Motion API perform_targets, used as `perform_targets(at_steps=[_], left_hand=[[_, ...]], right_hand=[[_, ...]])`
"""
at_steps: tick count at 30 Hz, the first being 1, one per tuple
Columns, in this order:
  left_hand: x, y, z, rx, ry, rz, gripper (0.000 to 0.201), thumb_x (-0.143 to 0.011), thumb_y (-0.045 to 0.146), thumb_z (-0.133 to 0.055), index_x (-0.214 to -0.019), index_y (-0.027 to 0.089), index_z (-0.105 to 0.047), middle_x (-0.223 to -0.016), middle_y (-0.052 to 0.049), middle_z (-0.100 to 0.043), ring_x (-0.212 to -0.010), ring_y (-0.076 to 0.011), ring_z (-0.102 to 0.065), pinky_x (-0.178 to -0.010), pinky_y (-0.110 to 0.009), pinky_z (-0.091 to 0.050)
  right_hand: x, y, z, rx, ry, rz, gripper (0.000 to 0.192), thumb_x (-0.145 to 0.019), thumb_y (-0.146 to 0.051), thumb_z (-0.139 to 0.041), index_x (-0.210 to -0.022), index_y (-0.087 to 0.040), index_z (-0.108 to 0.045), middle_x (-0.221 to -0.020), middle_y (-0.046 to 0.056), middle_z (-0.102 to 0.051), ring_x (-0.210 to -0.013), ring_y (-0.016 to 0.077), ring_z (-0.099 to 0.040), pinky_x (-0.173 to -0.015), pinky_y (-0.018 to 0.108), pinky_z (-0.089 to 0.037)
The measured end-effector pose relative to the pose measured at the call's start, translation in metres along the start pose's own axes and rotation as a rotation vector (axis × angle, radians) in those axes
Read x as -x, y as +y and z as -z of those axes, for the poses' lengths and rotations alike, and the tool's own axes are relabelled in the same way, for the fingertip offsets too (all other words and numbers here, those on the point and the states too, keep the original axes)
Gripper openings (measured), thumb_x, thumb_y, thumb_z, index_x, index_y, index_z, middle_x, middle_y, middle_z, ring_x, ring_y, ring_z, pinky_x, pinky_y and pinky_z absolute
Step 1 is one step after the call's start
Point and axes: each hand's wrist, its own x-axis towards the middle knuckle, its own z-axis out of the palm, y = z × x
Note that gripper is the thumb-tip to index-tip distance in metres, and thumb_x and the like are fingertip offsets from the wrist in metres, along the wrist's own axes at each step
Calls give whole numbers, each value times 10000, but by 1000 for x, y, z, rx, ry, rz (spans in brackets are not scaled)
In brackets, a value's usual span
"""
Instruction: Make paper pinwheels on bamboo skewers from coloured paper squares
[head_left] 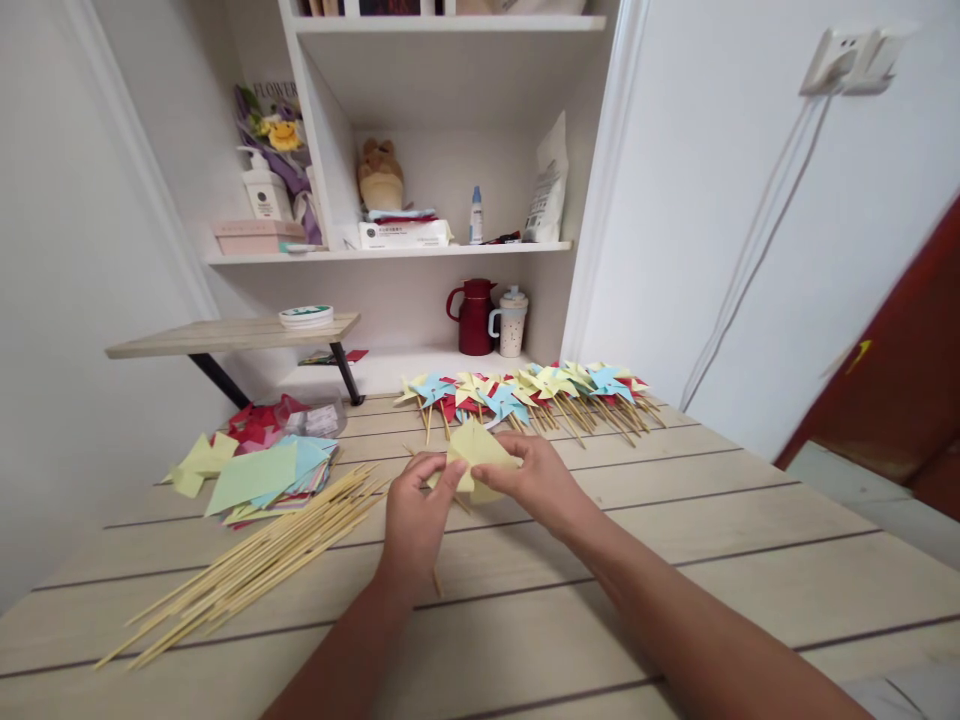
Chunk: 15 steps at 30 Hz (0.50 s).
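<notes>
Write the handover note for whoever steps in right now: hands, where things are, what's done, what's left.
Left hand: pinching the left edge of a yellow paper piece, with a skewer under it.
Right hand: gripping the same piece from the right; it looks partly folded.
Table: loose skewers lie at the left; behind them a stack of coloured paper squares and red scraps.
Done: a row of finished pinwheels in yellow, blue and red lies along the far edge.
Left: the yellow piece is not yet a pinwheel; many skewers and squares are unused.
</notes>
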Motion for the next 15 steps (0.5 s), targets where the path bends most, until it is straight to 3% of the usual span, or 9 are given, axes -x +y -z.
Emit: perform_targets(at_steps=[3, 6, 12, 15], left_hand=[[-2, -4, 2, 258, 69, 157, 414, -883, 515, -543, -1142, 215, -660, -1120, -82, -693, -1098, -224, -605, -931, -340, -456], [-3, -7, 5, 390, 103, 229, 552, -884, 603, -480, -1302, 250, -557, -1313, -101, -611, -1185, -233, -568, -966, -367, -451], [1, 0, 0, 484, -193, 213, 457, -842, 464, -644, -1219, 205, -646, -1327, -110, -616, -1236, -240, -545, -1052, -351, -393], [3, 5, -4, 486, -213, 234, 431, -765, 372, -747, -1150, 185, -692, -1227, -113, -681, -1217, -260, -565, -1047, -366, -406]], right_hand=[[0, 0, -4, -359, 3, -210, 243, -664, -307, -758, -835, -135, -742, -748, 51, -724, -620, 169, -611, -594, 283, -440], [-1, -2, -5, -641, 53, -266, 315, -620, -318, -803, -849, -110, -744, -806, 87, -749, -647, 173, -633, -640, 291, -462], [1, -3, -7, -796, 68, -241, 324, -626, -321, -810, -875, -122, -749, -805, 87, -756, -712, 190, -655, -701, 297, -481], [3, -5, -11, -788, 52, -248, 299, -616, -309, -814, -845, -129, -749, -768, 78, -750, -685, 179, -639, -668, 289, -480]])
